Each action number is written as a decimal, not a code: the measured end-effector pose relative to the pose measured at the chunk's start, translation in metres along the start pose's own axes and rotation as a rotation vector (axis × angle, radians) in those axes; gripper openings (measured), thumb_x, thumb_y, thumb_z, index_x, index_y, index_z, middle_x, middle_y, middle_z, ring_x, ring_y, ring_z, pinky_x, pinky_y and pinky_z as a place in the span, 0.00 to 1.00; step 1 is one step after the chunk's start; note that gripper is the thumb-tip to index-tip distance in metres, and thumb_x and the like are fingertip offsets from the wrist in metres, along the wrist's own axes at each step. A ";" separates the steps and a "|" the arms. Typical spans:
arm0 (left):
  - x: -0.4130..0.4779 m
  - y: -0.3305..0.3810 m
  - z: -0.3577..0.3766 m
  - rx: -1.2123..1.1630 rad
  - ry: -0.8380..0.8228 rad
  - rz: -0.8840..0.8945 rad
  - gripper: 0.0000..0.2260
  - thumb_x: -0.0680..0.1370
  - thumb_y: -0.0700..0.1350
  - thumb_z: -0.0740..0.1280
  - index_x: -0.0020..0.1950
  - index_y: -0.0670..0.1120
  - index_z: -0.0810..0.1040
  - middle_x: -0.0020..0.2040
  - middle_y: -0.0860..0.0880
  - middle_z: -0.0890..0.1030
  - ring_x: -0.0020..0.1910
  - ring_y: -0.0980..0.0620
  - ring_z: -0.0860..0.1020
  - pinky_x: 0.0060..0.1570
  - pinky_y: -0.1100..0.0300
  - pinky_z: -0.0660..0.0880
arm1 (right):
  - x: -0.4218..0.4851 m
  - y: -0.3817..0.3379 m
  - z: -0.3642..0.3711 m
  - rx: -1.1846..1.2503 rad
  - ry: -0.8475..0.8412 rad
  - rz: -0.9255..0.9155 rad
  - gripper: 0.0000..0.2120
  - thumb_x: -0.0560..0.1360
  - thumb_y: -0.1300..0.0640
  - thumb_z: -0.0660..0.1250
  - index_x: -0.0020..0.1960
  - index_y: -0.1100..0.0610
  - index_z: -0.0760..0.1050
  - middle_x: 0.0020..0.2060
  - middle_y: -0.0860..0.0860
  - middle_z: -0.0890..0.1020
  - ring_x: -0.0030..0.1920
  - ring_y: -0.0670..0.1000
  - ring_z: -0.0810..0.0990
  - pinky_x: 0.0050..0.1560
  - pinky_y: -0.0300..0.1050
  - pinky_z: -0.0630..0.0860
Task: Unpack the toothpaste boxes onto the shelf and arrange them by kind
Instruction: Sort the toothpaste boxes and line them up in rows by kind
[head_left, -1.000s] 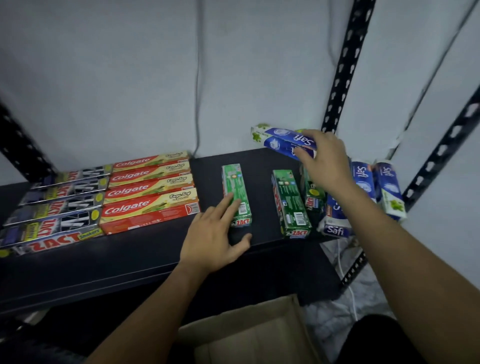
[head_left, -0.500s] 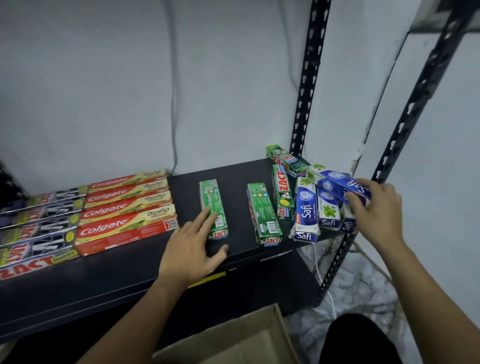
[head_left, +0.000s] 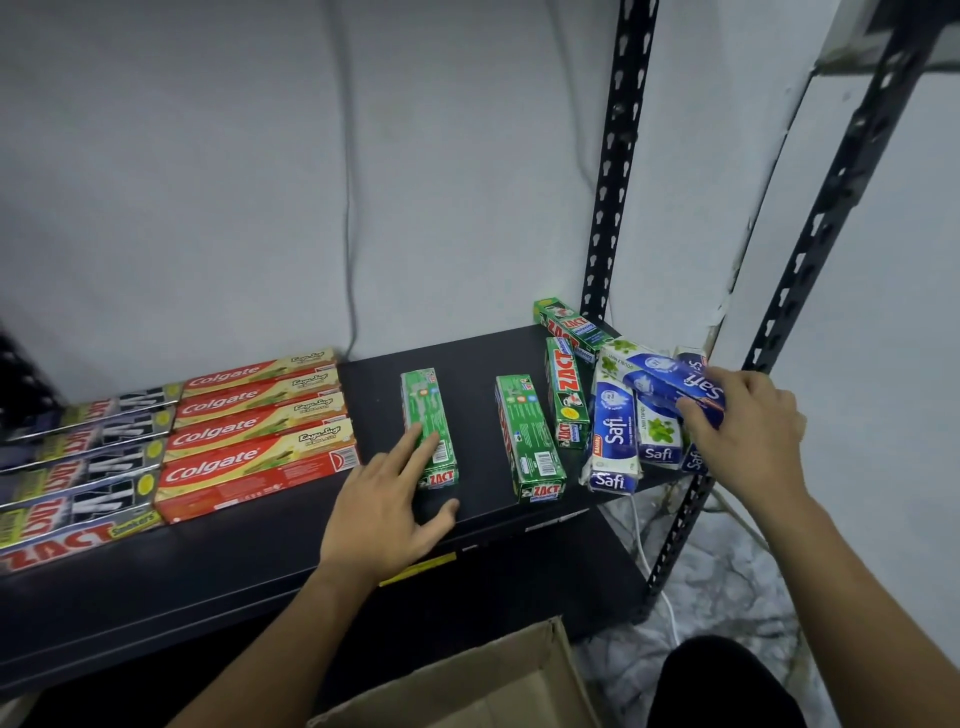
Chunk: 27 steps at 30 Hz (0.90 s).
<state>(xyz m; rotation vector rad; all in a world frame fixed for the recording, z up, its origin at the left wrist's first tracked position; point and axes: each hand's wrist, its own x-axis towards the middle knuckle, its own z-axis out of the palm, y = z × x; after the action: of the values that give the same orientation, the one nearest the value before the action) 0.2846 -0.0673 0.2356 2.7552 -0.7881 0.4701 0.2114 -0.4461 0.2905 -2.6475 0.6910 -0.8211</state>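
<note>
The right hand (head_left: 748, 431) has carried its Safi box (head_left: 670, 382) down from above the green boxes to the right end of the shelf (head_left: 467, 358). The box now lies slantwise across the Safi pile (head_left: 613, 431), touching the boxes beneath it. The hand has not let go: its thumb and fingers are curled round the box's near end.

The left hand (head_left: 384, 514) has hardly shifted. Its fingers lie straight and flat on the leftmost green Zact box (head_left: 428, 421), with the thumb spread toward the shelf's front edge, and it grips nothing.

For the task, this means the blue box has reached its own kind, so the sorting of that one looks done bar the release. The arranging is another matter. The Safi boxes lean and overlap at the shelf's right corner, and I judge they will need squaring up.

The green ones are also loose. Two lie apart in the middle of the shelf, while the other green boxes (head_left: 566, 400) sit askew just beside the Safi pile (one angled back toward the post).

At the left, the Colgate boxes (head_left: 249, 431) and black Zact boxes (head_left: 78, 467) already lie in tidy rows. The carton (head_left: 467, 691) stands below the shelf, and I cannot tell what remains in it.
</note>
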 end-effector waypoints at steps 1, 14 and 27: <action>0.000 0.000 0.000 0.002 -0.006 0.001 0.36 0.77 0.70 0.53 0.81 0.55 0.57 0.81 0.54 0.58 0.64 0.52 0.75 0.66 0.49 0.72 | -0.001 -0.003 0.000 -0.013 0.020 -0.011 0.24 0.77 0.43 0.66 0.70 0.53 0.72 0.64 0.57 0.74 0.62 0.62 0.69 0.63 0.61 0.65; 0.000 -0.002 0.003 0.010 0.016 0.004 0.35 0.77 0.70 0.53 0.81 0.55 0.59 0.81 0.54 0.58 0.64 0.52 0.75 0.65 0.49 0.72 | -0.073 -0.103 0.025 0.122 -0.229 -0.579 0.22 0.81 0.45 0.60 0.74 0.49 0.69 0.75 0.48 0.66 0.77 0.51 0.59 0.76 0.53 0.54; 0.001 0.002 -0.002 0.019 -0.027 -0.014 0.34 0.77 0.70 0.53 0.81 0.57 0.57 0.82 0.53 0.56 0.68 0.51 0.72 0.69 0.50 0.69 | -0.054 -0.125 0.057 -0.234 -0.451 -0.484 0.26 0.85 0.48 0.44 0.81 0.53 0.50 0.80 0.56 0.54 0.80 0.60 0.40 0.75 0.67 0.34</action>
<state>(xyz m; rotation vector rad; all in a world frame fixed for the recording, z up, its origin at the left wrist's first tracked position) 0.2839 -0.0687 0.2386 2.7879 -0.7746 0.4404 0.2507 -0.3052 0.2696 -3.1066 0.0267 -0.2200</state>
